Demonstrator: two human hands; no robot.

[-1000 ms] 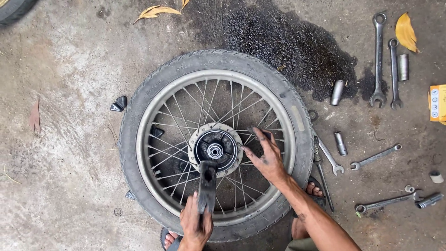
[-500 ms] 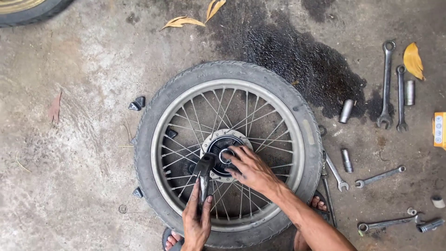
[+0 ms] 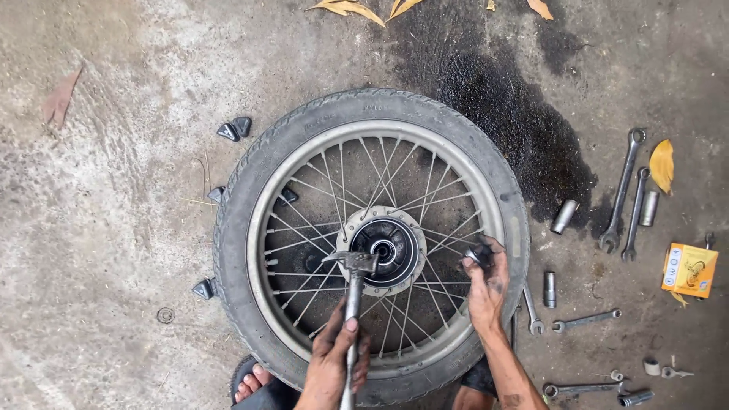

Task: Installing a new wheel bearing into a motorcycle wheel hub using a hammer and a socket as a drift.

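A spoked wheel (image 3: 372,243) with its tyre on lies flat on the concrete floor (image 3: 106,228) at the centre of the frame, its hub (image 3: 383,247) facing up. The left hand (image 3: 334,364), at lower centre, has its fingers wrapped tight around the handle of a hammer (image 3: 353,304); the hammer head rests at the left edge of the hub. The right hand (image 3: 486,285), at the right inner side of the rim, has its fingers curled around a small dark part (image 3: 478,254), which it holds just above the spokes; what the part is cannot be told. A bare foot (image 3: 254,383) shows at the lower edge, touching the tyre. To the right of the wheel lie 2 long spanners (image 3: 626,193) side by side, several shorter spanners (image 3: 585,320) and 3 metal sleeves (image 3: 564,216), beside a dark oil stain (image 3: 516,106). A small yellow box (image 3: 689,269) sits near the right edge. Small black wedges (image 3: 235,127) lie to the left of the tyre.
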